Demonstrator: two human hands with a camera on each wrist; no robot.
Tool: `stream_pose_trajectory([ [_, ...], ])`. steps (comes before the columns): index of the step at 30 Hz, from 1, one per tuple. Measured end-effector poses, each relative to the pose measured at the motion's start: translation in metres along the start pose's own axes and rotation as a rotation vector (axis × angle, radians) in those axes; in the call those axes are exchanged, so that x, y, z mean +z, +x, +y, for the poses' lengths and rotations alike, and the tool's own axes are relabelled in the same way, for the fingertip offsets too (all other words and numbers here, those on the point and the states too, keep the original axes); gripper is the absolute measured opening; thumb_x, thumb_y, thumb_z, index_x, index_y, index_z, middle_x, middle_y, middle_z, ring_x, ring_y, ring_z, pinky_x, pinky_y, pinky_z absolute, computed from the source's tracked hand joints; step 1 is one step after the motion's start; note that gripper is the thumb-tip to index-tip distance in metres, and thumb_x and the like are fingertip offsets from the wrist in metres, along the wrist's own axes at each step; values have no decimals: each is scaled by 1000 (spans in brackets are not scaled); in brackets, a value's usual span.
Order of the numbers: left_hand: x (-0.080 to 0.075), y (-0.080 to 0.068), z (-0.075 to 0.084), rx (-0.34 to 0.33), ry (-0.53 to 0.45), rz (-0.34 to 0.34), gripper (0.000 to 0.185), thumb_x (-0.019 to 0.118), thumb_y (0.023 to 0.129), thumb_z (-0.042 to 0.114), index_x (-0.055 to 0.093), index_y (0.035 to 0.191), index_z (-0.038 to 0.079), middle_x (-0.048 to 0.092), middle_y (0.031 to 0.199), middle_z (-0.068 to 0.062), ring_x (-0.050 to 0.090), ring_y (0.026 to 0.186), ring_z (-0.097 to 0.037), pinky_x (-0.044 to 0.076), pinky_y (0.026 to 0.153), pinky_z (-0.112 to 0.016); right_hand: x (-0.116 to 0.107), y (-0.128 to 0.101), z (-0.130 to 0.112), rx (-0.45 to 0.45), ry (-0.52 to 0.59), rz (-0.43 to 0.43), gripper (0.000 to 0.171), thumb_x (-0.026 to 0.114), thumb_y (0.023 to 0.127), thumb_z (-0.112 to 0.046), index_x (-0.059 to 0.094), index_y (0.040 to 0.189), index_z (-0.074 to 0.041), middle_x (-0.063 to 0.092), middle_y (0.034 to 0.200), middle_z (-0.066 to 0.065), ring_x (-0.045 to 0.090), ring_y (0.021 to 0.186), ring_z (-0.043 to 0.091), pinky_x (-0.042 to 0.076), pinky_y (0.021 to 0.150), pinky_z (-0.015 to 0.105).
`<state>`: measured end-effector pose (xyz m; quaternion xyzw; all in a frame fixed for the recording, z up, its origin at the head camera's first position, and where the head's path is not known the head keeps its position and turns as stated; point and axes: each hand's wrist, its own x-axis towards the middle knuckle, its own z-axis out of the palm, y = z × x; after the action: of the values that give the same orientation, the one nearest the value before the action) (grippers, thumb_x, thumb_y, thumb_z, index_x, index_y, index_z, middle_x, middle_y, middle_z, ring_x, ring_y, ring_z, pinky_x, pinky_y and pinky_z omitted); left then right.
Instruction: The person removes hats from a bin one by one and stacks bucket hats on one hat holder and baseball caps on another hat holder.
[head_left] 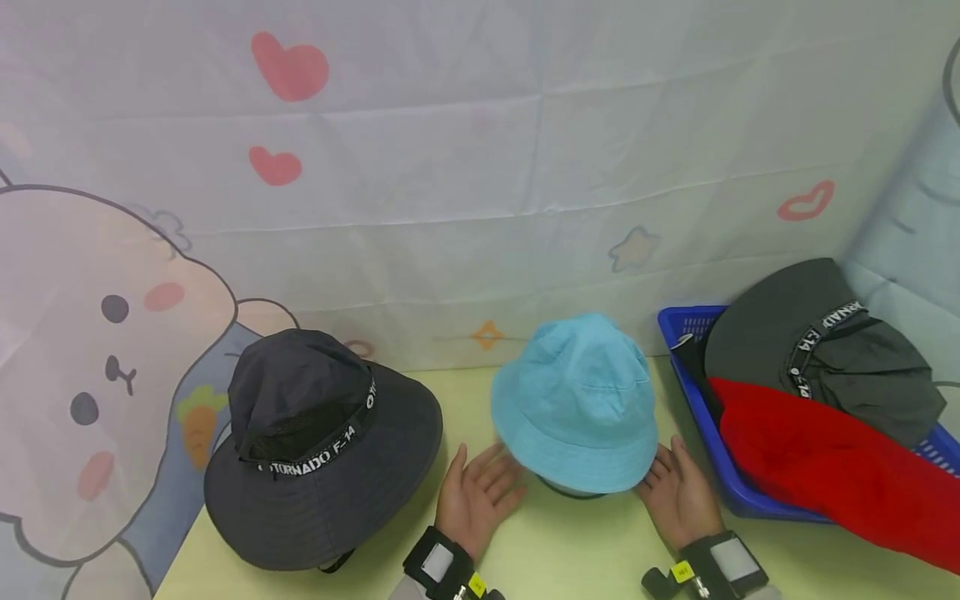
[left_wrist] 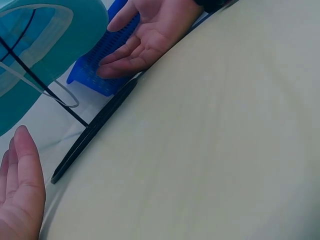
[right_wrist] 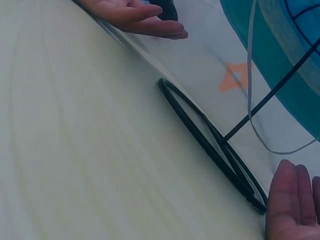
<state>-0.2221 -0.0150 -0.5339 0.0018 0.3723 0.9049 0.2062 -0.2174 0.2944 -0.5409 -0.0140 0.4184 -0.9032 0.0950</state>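
A light blue bucket hat [head_left: 581, 408] hangs brim-down on a black wire hat stand [right_wrist: 207, 145], whose ring base rests on the table. A thin pale cord [right_wrist: 250, 95] dangles from under the brim. My left hand [head_left: 483, 492] is at the left of the brim, palm up, fingers extended and holding nothing. On the other side, my right hand [head_left: 678, 496] has its palm turned up too, fingertips right at the brim's edge. In the left wrist view, the hat's underside [left_wrist: 50, 55] shows above my left fingers [left_wrist: 27, 165].
Left of my left hand sits a wide-brimmed dark grey hat [head_left: 322, 450] with a lettered band. At the right, a blue plastic basket [head_left: 705, 417] holds another grey hat [head_left: 787, 325] and a red fabric item [head_left: 825, 467]. A printed cloth [head_left: 450, 167] hangs behind the pale yellow table [head_left: 585, 550].
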Motion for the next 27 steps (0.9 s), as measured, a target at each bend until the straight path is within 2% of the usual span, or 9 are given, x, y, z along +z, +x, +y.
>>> stream_pose_trajectory([
  [4, 0, -6, 0, -3, 7, -16, 80, 30, 106, 59, 18, 159, 0, 56, 146, -13, 57, 133, -24, 48, 111, -42, 1, -3, 1, 8, -32, 2, 43, 22, 109, -51, 42, 129, -18, 65, 122, -10, 58, 119, 4, 49, 103, 22],
  [7, 0, -11, 0, -2, 12, -28, 81, 29, 106, 59, 17, 159, -1, 56, 147, -13, 56, 135, -25, 48, 111, -41, 2, -7, 2, 11, -21, -22, 43, 21, 109, -49, 39, 130, -17, 65, 123, -9, 59, 120, 4, 49, 103, 23],
  [12, -1, -14, -3, -8, -16, -24, 81, 32, 106, 59, 18, 158, -1, 50, 151, -19, 59, 131, -24, 51, 107, -39, 6, -21, 3, 21, -11, -23, 41, 24, 110, -46, 47, 127, -17, 64, 124, -5, 60, 119, 7, 51, 104, 24],
  [19, 1, -27, -6, -30, 24, 6, 83, 30, 106, 60, 18, 158, -3, 41, 157, -23, 58, 132, -22, 51, 107, -38, 9, -32, 8, 20, -26, -39, 41, 23, 111, -43, 49, 126, -16, 62, 126, -1, 60, 121, 11, 50, 107, 28],
  [24, 1, -36, -9, -38, 23, 3, 80, 28, 107, 58, 19, 158, -3, 47, 153, -21, 58, 131, -22, 50, 108, -38, 13, -37, 8, 42, -115, 14, 44, 23, 110, -46, 33, 134, -10, 59, 126, -3, 60, 121, 9, 50, 106, 26],
  [27, 2, -38, -10, -37, 33, -12, 79, 28, 107, 57, 20, 157, -4, 49, 152, -20, 58, 131, -23, 50, 107, -37, 15, -41, 8, 44, -153, 33, 44, 24, 110, -46, 35, 134, -10, 58, 125, -3, 60, 119, 9, 51, 104, 26],
])
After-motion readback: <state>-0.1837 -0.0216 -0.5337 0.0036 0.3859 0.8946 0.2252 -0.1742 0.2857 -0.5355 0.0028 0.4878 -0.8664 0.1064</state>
